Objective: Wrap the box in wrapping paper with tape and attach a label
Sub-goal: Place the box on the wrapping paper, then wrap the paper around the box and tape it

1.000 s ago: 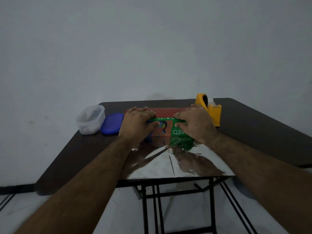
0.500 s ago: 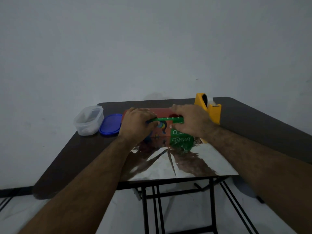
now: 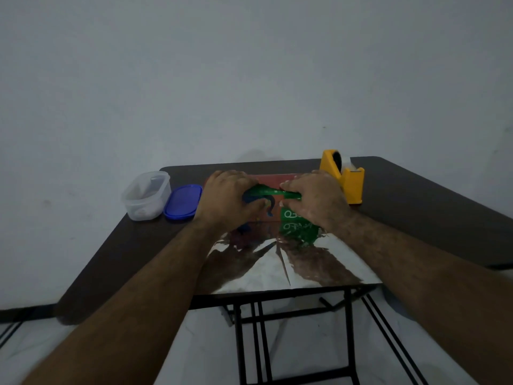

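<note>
Two hands, left (image 3: 227, 198) and right (image 3: 316, 201), each gripped one end of the box (image 3: 273, 202), steadying it on foil paper (image 3: 277, 262) spread beneath for wrapping; tape dispenser (image 3: 344, 179) stood just right.

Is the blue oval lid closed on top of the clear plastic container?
No, the blue oval lid lies flat on the dark table, beside the open clear plastic container.

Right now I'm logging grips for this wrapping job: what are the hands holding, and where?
Both hold the box: the left hand at its left end, the right hand over its right part and top edge.
</note>
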